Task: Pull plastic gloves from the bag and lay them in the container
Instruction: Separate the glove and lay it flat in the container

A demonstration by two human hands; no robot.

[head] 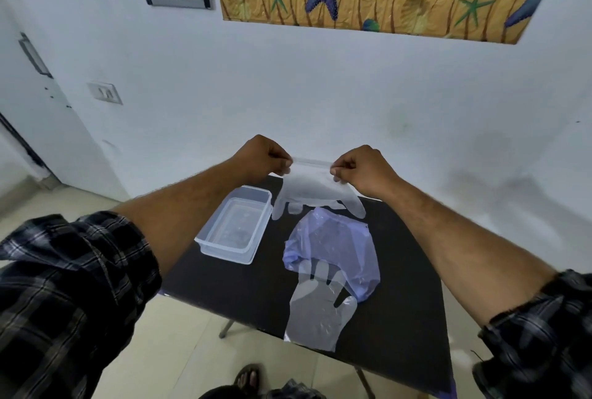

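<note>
A clear plastic glove (312,192) hangs in the air above the far part of the table, cuff up and fingers down. My left hand (261,156) pinches the cuff's left corner and my right hand (363,169) pinches its right corner, stretching the cuff between them. Below lies the pale purple plastic bag (336,245), flat on the table. A second clear glove (315,309) lies flat at the bag's near end, fingers reaching under the bag's edge. The clear rectangular container (253,238) stands to the left of the bag, open, and looks empty.
All of it rests on a small black folding table (407,270) with a pale tiled floor around it. A white wall runs close behind the table's far edge. A sandalled foot (248,378) shows under the near edge.
</note>
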